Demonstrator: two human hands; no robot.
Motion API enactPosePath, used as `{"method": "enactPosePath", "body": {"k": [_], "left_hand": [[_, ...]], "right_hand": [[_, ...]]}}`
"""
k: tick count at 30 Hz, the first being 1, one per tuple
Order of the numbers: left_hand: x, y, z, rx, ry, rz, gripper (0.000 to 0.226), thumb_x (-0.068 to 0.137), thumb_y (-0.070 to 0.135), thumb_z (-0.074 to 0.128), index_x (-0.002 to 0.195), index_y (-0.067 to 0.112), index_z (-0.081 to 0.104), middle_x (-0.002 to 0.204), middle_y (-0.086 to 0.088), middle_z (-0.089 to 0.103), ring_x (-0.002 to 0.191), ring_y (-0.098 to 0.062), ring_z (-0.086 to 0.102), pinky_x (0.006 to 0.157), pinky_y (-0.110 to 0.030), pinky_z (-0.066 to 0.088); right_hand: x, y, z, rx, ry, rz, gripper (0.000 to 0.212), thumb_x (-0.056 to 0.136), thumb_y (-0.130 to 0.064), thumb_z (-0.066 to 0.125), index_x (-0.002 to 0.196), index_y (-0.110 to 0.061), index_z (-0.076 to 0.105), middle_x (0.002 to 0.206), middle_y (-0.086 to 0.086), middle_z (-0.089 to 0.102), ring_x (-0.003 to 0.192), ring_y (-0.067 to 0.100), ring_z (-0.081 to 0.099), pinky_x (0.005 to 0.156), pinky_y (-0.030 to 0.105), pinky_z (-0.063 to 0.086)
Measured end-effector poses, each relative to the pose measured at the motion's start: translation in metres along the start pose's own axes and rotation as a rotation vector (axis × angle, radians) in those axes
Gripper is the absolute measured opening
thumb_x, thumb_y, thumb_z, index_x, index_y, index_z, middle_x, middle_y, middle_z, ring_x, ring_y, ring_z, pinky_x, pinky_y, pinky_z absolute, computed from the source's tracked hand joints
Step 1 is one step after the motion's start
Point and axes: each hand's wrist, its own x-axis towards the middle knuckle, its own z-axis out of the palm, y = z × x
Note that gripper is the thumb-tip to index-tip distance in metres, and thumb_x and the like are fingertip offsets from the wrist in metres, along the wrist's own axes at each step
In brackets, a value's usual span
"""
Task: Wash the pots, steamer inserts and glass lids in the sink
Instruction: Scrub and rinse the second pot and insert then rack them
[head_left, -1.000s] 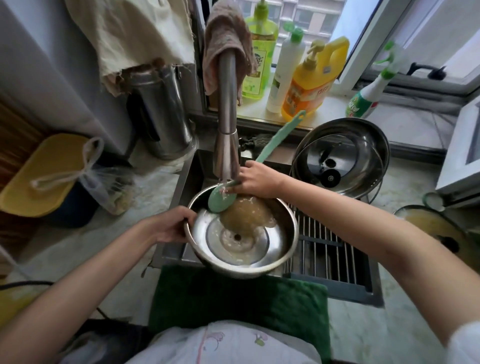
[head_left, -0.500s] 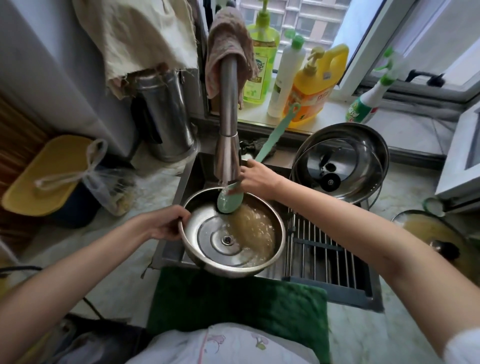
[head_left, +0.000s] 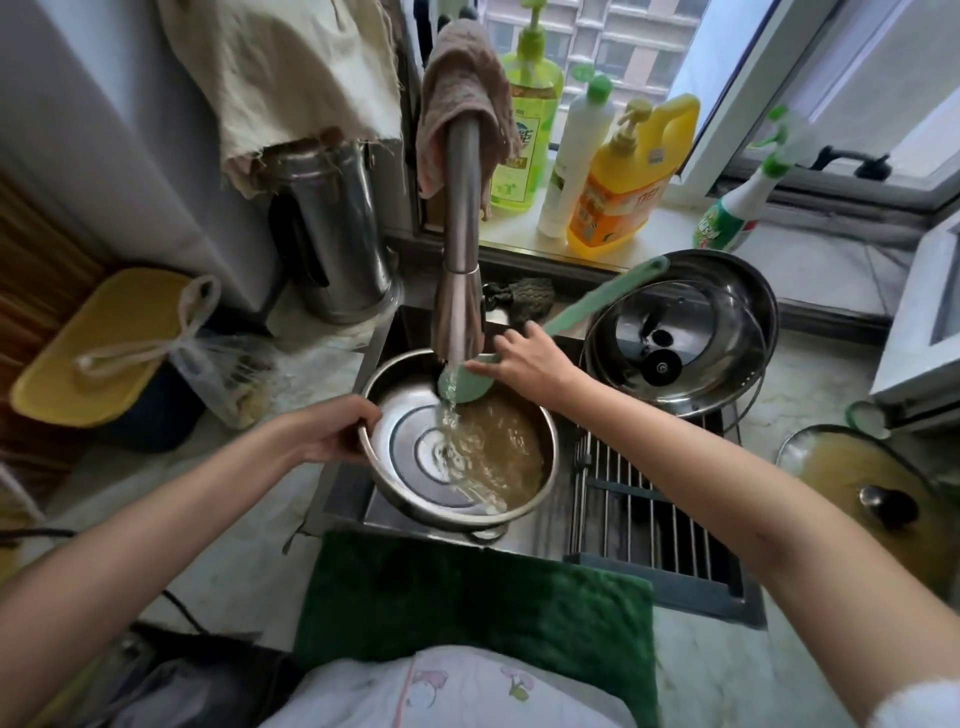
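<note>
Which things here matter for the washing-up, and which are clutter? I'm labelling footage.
In use: steel pot, green brush, faucet, left hand, right hand, glass lid.
Lying about: yellow bin, plastic bag, green mat.

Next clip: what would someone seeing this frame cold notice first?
The steel pot tilted over the sink, centre frame, with murky brown water pooled on its right side under the running faucet. The left hand grips its rim while the right hand holds a green brush at the stream. At the right, a glass lid rests in another pot.
</note>
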Motion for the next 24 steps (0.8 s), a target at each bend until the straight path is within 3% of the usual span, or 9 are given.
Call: {"method": "enactPosePath", "body": {"k": [3,5,7,11,13,15,17,21,24], "left_hand": [[0.007,0.003,0.005,0.022,0.117,0.056,0.016,0.056,-0.001,0.045,0.068,0.01,0.046,0.054,-0.006,0.042,0.041,-0.013,0.044,0.039,-0.017,0.041],[0.019,0.002,0.01,0.029,0.196,0.147,0.055,0.07,-0.009,0.039,0.115,0.023,0.047,0.083,-0.014,0.05,0.058,-0.024,0.052,0.04,-0.027,0.046],[0.026,0.001,0.017,0.018,0.247,0.207,0.088,0.073,-0.012,0.036,0.14,0.044,0.024,0.111,-0.016,0.047,0.066,-0.032,0.055,0.04,-0.034,0.048],[0.032,-0.004,0.03,0.074,0.335,0.303,0.096,0.072,-0.014,0.039,0.146,0.041,0.014,0.143,-0.007,0.032,0.097,-0.037,0.056,0.048,-0.038,0.053],[0.035,-0.009,0.03,0.118,0.376,0.403,0.095,0.073,-0.017,0.039,0.148,0.038,0.015,0.149,-0.004,0.028,0.122,-0.035,0.045,0.067,-0.041,0.055],[0.033,-0.012,0.027,0.151,0.388,0.507,0.097,0.072,-0.017,0.042,0.148,0.038,0.016,0.153,-0.002,0.025,0.135,-0.027,0.034,0.093,-0.044,0.05],[0.03,-0.014,0.021,0.176,0.394,0.574,0.098,0.071,-0.015,0.045,0.147,0.041,0.017,0.155,0.001,0.023,0.139,-0.021,0.028,0.105,-0.046,0.041],[0.023,-0.017,0.01,0.257,0.336,0.577,0.103,0.069,-0.009,0.052,0.14,0.057,0.016,0.153,0.002,0.022,0.14,-0.022,0.024,0.108,-0.05,0.037],[0.015,-0.017,0.012,0.352,0.334,0.609,0.103,0.07,-0.01,0.051,0.14,0.056,0.015,0.155,0.004,0.019,0.142,-0.022,0.015,0.114,-0.039,0.02]], "right_hand": [[-0.013,-0.019,-0.002,0.136,-0.298,0.212,0.036,0.1,-0.026,0.038,0.135,-0.025,0.047,0.116,0.007,0.057,0.107,0.026,0.056,0.085,0.035,0.036],[-0.02,-0.038,0.003,0.26,-0.472,0.324,0.03,0.099,-0.024,0.041,0.123,-0.017,0.058,0.121,0.006,0.06,0.11,0.026,0.058,0.088,0.034,0.038],[-0.028,-0.056,0.012,0.49,-0.638,0.343,0.029,0.095,-0.022,0.046,0.118,-0.014,0.062,0.118,0.006,0.064,0.106,0.027,0.062,0.088,0.034,0.045],[-0.033,-0.086,0.016,1.166,-0.654,0.313,0.031,0.094,-0.021,0.057,0.123,-0.016,0.064,0.115,-0.001,0.067,0.078,-0.001,0.066,0.067,0.018,0.05],[-0.031,-0.096,0.011,1.489,-0.613,0.436,0.034,0.094,-0.015,0.057,0.128,-0.013,0.06,0.09,-0.007,0.065,0.043,-0.009,0.05,0.044,0.009,0.039],[-0.031,-0.1,0.009,1.601,-0.597,0.51,0.033,0.094,-0.016,0.057,0.128,-0.017,0.06,0.061,-0.017,0.053,0.034,-0.002,0.041,0.039,0.012,0.036],[-0.032,-0.098,0.01,1.556,-0.598,0.547,0.032,0.093,-0.016,0.059,0.125,-0.018,0.062,0.054,-0.019,0.056,0.041,0.001,0.047,0.041,0.018,0.04],[-0.036,-0.073,0.019,0.964,-0.497,0.665,0.028,0.086,-0.023,0.062,0.113,-0.019,0.068,0.109,0.003,0.069,0.1,0.025,0.065,0.08,0.033,0.05],[-0.038,-0.053,0.019,0.598,-0.275,0.691,0.043,0.092,-0.008,0.046,0.133,-0.021,0.053,0.111,0.01,0.062,0.098,0.031,0.064,0.071,0.035,0.045]]}}
